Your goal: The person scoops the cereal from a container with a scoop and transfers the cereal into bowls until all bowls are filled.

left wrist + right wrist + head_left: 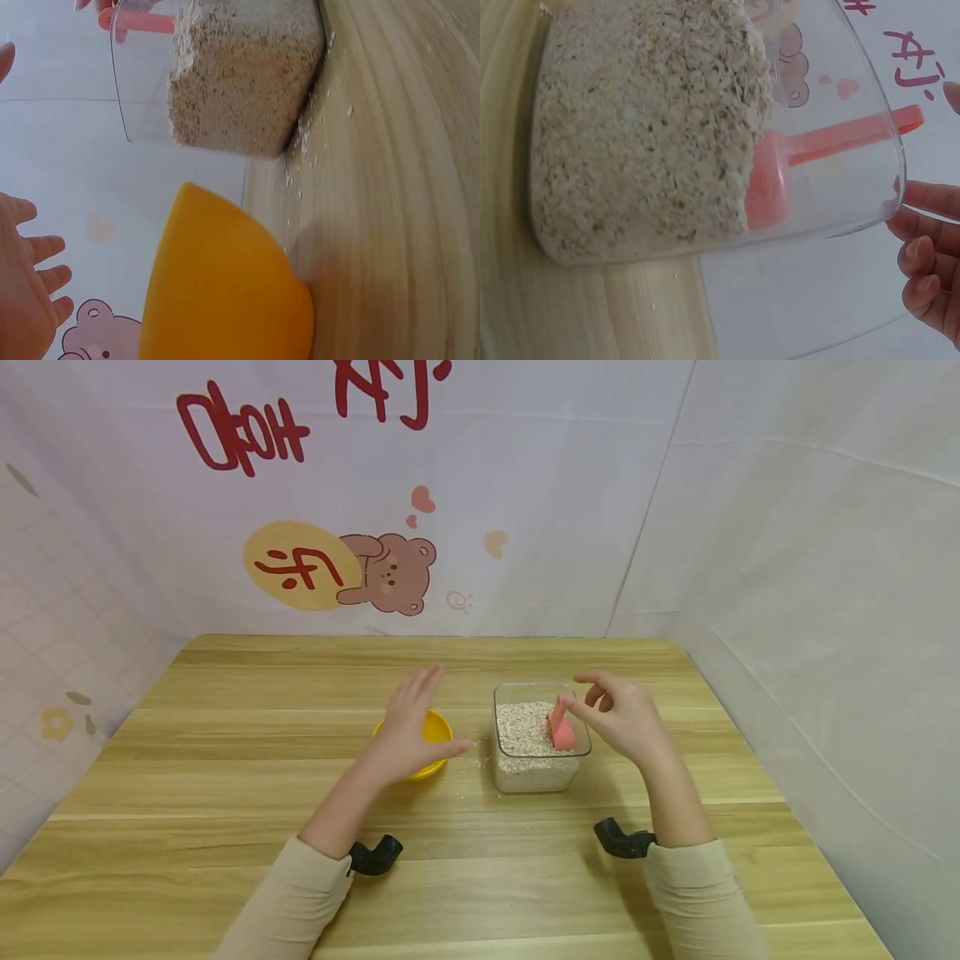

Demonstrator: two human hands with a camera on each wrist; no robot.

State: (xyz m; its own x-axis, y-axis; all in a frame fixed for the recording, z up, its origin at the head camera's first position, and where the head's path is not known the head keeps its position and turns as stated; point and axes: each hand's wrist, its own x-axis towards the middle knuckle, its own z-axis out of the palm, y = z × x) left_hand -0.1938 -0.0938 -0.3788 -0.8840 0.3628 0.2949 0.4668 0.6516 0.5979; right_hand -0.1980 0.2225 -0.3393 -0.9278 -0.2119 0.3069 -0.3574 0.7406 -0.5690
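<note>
Left forearm [337,810] slants in from the near edge of the tabletop [225,777], angled toward the far edge. Left hand [408,731] sits above the surface — fingers [51,279] nearly straight, thumb [448,748] spread toward the right edge. Right forearm [675,802] also reaches in from the near edge, leaning left. Right hand [621,718] above the surface too — index finger and thumb apart, other fingers loosely curled.
</note>
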